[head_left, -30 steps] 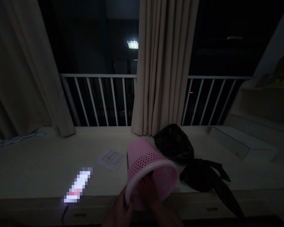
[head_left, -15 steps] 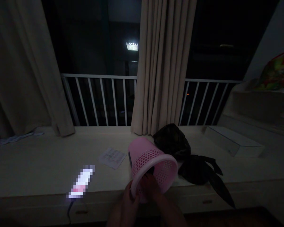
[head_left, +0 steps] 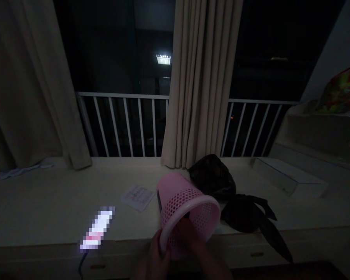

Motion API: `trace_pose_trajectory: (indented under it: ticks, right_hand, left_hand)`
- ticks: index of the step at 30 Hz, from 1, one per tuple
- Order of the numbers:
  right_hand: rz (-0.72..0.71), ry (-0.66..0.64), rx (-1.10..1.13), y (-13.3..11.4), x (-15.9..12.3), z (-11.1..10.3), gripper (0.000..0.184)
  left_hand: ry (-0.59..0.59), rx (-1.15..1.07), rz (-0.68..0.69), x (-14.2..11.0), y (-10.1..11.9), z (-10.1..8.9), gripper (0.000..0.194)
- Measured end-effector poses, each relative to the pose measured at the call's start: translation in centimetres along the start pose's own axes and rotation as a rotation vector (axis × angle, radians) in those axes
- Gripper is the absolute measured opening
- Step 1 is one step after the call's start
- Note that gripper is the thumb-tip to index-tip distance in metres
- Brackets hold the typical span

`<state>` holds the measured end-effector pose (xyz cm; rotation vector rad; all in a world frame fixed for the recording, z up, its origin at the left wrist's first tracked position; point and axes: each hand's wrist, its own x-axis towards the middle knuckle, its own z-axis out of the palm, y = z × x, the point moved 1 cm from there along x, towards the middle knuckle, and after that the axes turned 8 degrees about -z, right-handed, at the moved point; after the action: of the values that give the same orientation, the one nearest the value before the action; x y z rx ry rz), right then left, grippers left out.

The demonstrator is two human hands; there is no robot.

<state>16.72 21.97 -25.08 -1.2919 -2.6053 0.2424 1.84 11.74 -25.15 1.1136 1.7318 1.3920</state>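
Head view. A pink basket (head_left: 175,184) lies tilted on the pale desk (head_left: 61,204), mouth towards the wearer and base towards the middle curtain (head_left: 200,85), its near part reaching over the front edge. Handling (judged): light for its bulk; a thin, fairly stiff plastic wall that may flex slightly under a squeeze; smooth and apt to slide or roll, but not very fragile. The thick rim offers the surest hold, with thumb and fingers on opposite faces; the perforated band would give a little extra grip. The left hand (head_left: 158,256) takes the rim at its lower left, fingers pinching the edge. The right hand (head_left: 188,234) reaches into the mouth; its fingers are lost in shadow, and whether they are spread, pressed together or pinching the dark patch there cannot be told. Appearance: round mouth with a broad, paler rim; a band of small holes beneath it; plain wall towards the base; a dark mark on the left side. Beside it: a printed sheet (head_left: 137,197) to the left, an open-looking black bag (head_left: 212,177) and a knotted black bag (head_left: 242,214) to the right.
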Motion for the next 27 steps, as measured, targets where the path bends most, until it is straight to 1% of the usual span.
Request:
trace_pose_trajectory:
  ticks: [3, 6, 10, 15, 17, 21, 27]
  right_hand:
    - [0.02, 0.044, 0.074, 0.4, -0.2, 0.4, 0.037]
    - [0.053, 0.056, 0.115, 1.0, -0.2, 1.0, 0.042]
    - [0.098, 0.053, 0.13, 2.0, -0.4, 1.5, 0.044]
    - [0.15, 0.085, 0.116, 2.2, -1.0, 0.8, 0.044]
    - [0.162, 0.101, 0.111, 2.1, -0.9, 0.6, 0.042]
    - [0.188, 0.155, 0.099, 1.9, -0.4, 1.0, 0.042]
    - [0.166, 0.223, 0.05, 1.4, -0.1, 1.6, 0.046]
  left_hand:
    - [0.03, 0.041, -0.009, 0.5, -0.8, 0.0, 0.056]
    - [0.026, 0.015, 0.046, 1.1, -1.3, 0.5, 0.054]
    - [0.103, -0.03, 0.068, 2.0, -1.7, 1.3, 0.052]
    - [0.035, -0.063, 0.055, 2.5, -1.1, 1.4, 0.052]
    - [0.036, -0.063, 0.047, 2.2, -0.7, 1.2, 0.054]
    - [0.017, -0.019, 0.025, 1.4, -0.2, 0.9, 0.058]
    - [-0.04, 0.011, -0.023, 0.3, 0.4, 0.1, 0.06]
